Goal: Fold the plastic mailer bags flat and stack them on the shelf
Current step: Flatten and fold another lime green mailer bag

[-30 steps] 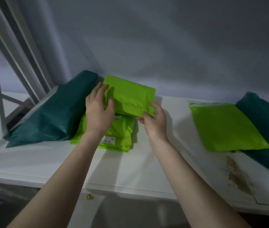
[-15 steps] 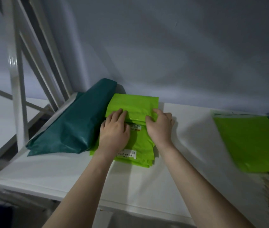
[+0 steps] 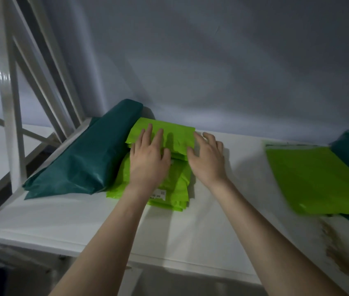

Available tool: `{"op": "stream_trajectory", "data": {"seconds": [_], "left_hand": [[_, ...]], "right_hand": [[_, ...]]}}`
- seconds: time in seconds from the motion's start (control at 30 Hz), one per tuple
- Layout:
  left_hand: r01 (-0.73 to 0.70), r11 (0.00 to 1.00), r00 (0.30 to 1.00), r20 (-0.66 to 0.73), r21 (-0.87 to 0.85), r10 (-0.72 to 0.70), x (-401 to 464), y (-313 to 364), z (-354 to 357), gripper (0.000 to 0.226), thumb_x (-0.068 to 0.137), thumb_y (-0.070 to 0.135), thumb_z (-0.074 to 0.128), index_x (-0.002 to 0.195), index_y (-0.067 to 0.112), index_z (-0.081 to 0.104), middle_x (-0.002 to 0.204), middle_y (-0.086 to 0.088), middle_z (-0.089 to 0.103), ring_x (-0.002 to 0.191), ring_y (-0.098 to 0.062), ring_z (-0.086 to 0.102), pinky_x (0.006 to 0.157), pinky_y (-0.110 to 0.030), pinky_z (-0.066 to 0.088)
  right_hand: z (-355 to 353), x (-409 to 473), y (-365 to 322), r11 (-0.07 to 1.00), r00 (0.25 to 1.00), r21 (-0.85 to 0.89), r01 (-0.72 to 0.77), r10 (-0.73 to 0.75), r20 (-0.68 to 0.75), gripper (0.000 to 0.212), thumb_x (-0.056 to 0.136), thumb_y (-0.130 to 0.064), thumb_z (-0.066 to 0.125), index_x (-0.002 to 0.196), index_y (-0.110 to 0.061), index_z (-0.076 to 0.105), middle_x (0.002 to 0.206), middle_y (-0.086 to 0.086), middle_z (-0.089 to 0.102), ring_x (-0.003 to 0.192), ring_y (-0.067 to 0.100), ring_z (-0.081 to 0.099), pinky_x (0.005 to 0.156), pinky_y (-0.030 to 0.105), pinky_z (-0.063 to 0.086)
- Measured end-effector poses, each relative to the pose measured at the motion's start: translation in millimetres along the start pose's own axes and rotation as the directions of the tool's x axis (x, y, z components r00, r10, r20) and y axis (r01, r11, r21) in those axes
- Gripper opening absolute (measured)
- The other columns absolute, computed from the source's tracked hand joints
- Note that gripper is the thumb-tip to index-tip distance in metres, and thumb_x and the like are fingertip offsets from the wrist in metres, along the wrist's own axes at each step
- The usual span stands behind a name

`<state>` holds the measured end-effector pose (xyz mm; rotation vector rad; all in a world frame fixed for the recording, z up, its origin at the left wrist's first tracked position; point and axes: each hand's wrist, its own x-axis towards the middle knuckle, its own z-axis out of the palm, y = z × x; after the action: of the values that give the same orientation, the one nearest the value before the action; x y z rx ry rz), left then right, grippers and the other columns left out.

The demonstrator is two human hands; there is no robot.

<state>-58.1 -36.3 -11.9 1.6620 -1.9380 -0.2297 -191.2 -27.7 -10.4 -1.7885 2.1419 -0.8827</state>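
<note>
— Left hand (image 3: 148, 161)? Flat on the folded green bag (image 3: 165, 135), fingers straight, pressing so it stays down on the green stack (image 3: 169, 189).

— Right hand (image 3: 207, 159)? Loose, touching the bag's right edge, nudging it straight.

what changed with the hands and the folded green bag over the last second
The folded lime mailer, held up in both hands a second ago, now lies on the lime stack. The left hand presses it flat with straight fingers; the right hand has let go and rests at its right edge. The dark green bag and the shelf stayed put.
</note>
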Motion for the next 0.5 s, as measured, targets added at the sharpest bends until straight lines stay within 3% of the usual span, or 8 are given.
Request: {"op": "stream_trajectory", "data": {"seconds": [0.23, 0.5], "left_hand": [[-0.18, 0.97, 0.984, -0.021, -0.161, 0.179, -13, 58, 16, 0.058, 0.083, 0.028, 0.038, 0.139, 0.011, 0.043, 0.152, -0.011, 0.028, 0.14, -0.03, 0.026, 0.114, -0.039, 0.021], [-0.197, 0.896, 0.965, 0.081, -0.397, 0.248, -37, 132, 52, 0.046, 0.092, 0.018, 0.05, 0.138, 0.012, 0.044, 0.152, -0.009, 0.028, 0.14, -0.025, 0.024, 0.112, -0.029, 0.019]], "right_hand": [[-59, -13, 37, 0.998, 0.987, -0.017, -0.063, 0.06, -0.148, 0.051, 0.092, -0.027, 0.05, 0.141, -0.019, 0.038, 0.142, 0.008, 0.037, 0.13, 0.028, 0.03, 0.103, 0.037, 0.029], [-127, -38, 109, 0.986, 0.959, -0.094, -0.139, 0.11, -0.263, 0.05, 0.092, -0.027, 0.05, 0.14, -0.016, 0.04, 0.141, 0.009, 0.04, 0.131, 0.027, 0.031, 0.102, 0.032, 0.026]]}}
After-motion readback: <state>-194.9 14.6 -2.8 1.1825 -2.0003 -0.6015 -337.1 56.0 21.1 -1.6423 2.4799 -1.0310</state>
